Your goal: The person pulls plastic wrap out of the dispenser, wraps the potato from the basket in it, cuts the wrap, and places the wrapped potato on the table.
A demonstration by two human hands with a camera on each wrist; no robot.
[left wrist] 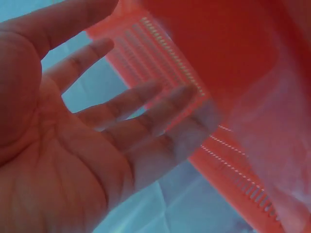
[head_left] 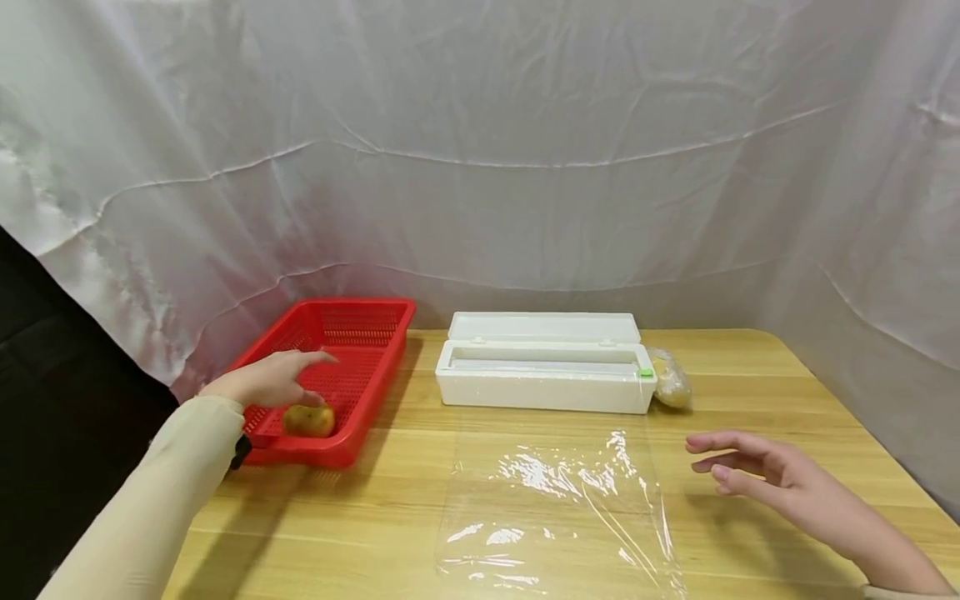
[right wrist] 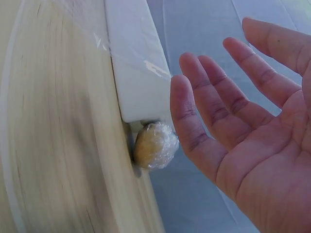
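Observation:
My left hand (head_left: 272,379) is over the red basket (head_left: 380,383), its fingers extended and holding nothing. Just below the fingers, a yellow-brown, potato-like item (head_left: 310,422) lies in the near end of the basket; whether they touch cannot be told. In the left wrist view the palm and loosely spread fingers show against the basket's slotted wall (left wrist: 141,53). On the right, my right hand (head_left: 780,479) hovers above the table, fingers relaxed and nothing in them. A sheet of clear plastic wrap (head_left: 555,500) lies between the hands, stretching from the white wrap dispenser (head_left: 543,393).
The dispenser's lid (head_left: 543,327) stands raised at the back. Against its right end sits a similar item wrapped in film (head_left: 672,387), also seen in the right wrist view. A green slider (head_left: 646,373) is on the dispenser's edge. Pale curtains (head_left: 525,208) enclose the wooden table.

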